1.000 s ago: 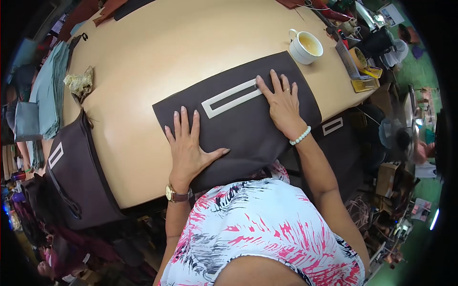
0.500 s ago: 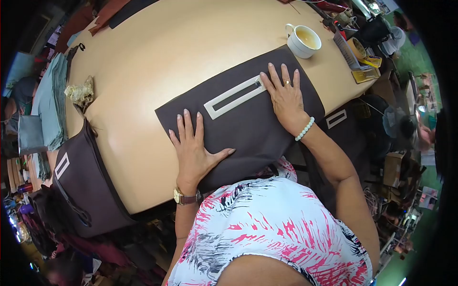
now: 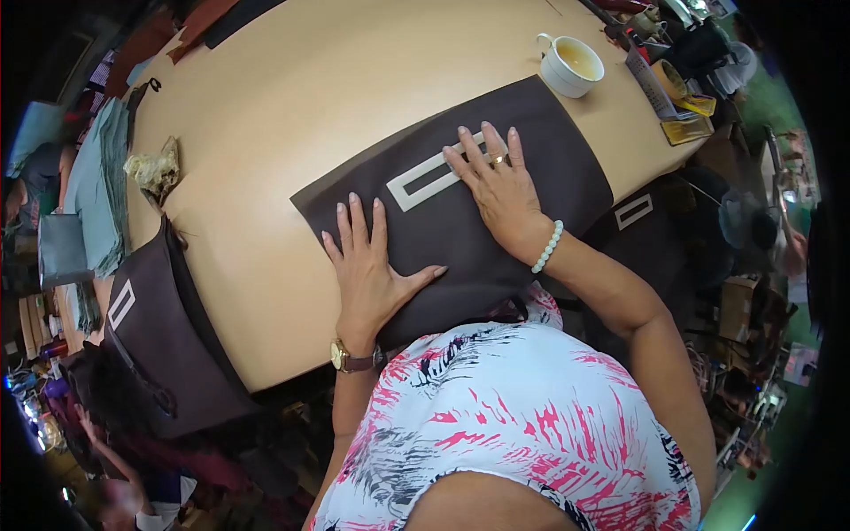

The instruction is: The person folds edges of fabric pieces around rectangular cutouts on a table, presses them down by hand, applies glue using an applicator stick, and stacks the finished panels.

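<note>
- Changed from half a second ago: right hand [image 3: 500, 195] shifted leftward along the pale frame [image 3: 398, 193], from its right end to lying across the right half. Left hand [image 3: 365, 279] in much the same place on the panel.
- Dark brown, smooth panel [image 3: 436, 234], laid flat at an angle on the near part of a light wood-toned table [image 3: 266, 124]; near edge hidden beneath a patterned white top [image 3: 522, 398].
- On the panel, a long cream rectangle with a slot inside, left end in plain view, right part covered by fingers.
- Right hand palm down, fingers straight and slightly parted, resting on frame and panel, gripping nothing; ring [image 3: 498, 159] and bead bracelet [image 3: 549, 247] worn.
- Left hand flat, fingers and thumb spread wide, pressing on panel's left side, nothing grasped; watch [image 3: 338, 356] on wrist.
- Just beyond the panel's far right corner, white cup [image 3: 567, 81] of yellowish liquid.
- Over the table's left edge, another dark piece [image 3: 177, 345] with a similar pale rectangle.
- Farther left, grey-green cloth stack [image 3: 96, 190].
</note>
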The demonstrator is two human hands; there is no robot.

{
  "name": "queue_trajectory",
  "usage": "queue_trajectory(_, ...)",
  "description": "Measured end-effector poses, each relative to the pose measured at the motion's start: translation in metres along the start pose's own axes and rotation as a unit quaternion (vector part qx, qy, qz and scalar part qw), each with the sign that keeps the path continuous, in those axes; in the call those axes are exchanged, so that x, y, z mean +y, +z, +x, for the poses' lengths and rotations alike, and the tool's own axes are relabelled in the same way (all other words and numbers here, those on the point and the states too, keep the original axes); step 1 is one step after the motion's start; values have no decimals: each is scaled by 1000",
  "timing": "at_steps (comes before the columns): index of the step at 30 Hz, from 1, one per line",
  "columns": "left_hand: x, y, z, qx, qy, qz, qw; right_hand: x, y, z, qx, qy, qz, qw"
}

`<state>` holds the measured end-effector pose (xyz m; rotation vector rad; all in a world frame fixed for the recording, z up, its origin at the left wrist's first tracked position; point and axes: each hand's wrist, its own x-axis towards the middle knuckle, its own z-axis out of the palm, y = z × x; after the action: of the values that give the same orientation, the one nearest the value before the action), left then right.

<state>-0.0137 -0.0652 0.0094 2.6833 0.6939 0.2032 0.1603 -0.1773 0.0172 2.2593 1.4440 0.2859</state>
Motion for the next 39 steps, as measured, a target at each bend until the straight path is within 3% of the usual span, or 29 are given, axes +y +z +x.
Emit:
queue_trajectory(11, 1, -12, -24, 10, -55, 14, 998, -48, -22, 6, 45, -74, 31, 996)
queue_trajectory(14, -1, -20, -47, 30, -92, 14, 995, -50, -25, 6, 46, -95, 54, 993)
queue_trajectory(15, -2, -23, -55, 81, -77, 31, 993, -49, -26, 6, 44, -102, 64, 992)
queue_trajectory(18, 0, -33, -79, 101, -150, -50, 982, -35, -8, 13, 85, -163, 265, 947)
queue_trajectory(21, 14, -46, -88, 63, -286, -186, 938, -2, -8, 9, 128, -178, 439, 871)
queue_trajectory(23, 19, -45, -92, 62, -324, -271, 904, 23, -4, -6, 245, -65, 455, 854)
queue_trajectory(25, 19, -39, -97, 53, -345, -356, 867, 53, 10, -28, 296, 73, 435, 847)
queue_trajectory(27, 19, -36, -99, 57, -341, -427, 835, 76, 45, -58, 277, 255, 380, 845)
queue_trajectory(29, 17, -36, -98, 48, -341, -470, 813, 91, 56, -85, 241, 337, 362, 835)
queue_trajectory(32, 11, -27, -97, 58, -323, -506, 797, 82, 62, -105, 211, 355, 316, 854)
queue_trajectory(35, 7, -24, -87, 54, -266, -522, 809, 77, 56, -101, 166, 358, 385, 834)
queue_trajectory(38, 6, -31, -74, 73, -261, -552, 789, 98, 69, -93, 218, 306, 551, 745)
queue_trajectory(39, 2, -32, -69, 122, -241, -570, 776, 102, 58, -88, 215, 317, 625, 680)
